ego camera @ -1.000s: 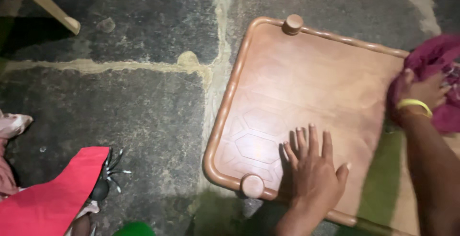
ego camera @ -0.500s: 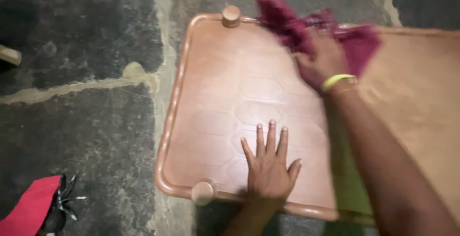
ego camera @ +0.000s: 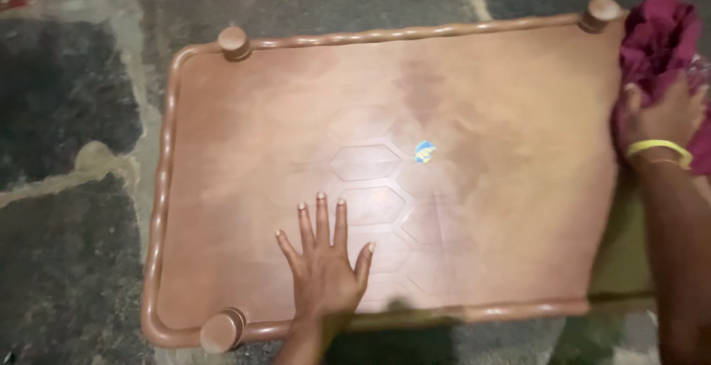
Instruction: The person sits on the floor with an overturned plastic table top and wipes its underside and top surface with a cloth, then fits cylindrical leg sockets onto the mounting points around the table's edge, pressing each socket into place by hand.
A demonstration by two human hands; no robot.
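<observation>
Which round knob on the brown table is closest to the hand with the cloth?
The knob at the far right corner, right beside the maroon cloth under the right hand; the other two sit along the left edge.

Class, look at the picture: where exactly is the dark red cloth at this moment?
In the head view, the dark red cloth is at the far right end of the brown plastic table, beside the corner knob, bunched under the right hand.

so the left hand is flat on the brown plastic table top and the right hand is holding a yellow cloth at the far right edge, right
Not quite: the cloth is dark magenta, not yellow. The yellow thing is the band on the right wrist. The head view shows this. The rest holds: the left hand lies flat, fingers spread, on the brown table top, and the right hand grips the cloth at the far right edge.
</observation>
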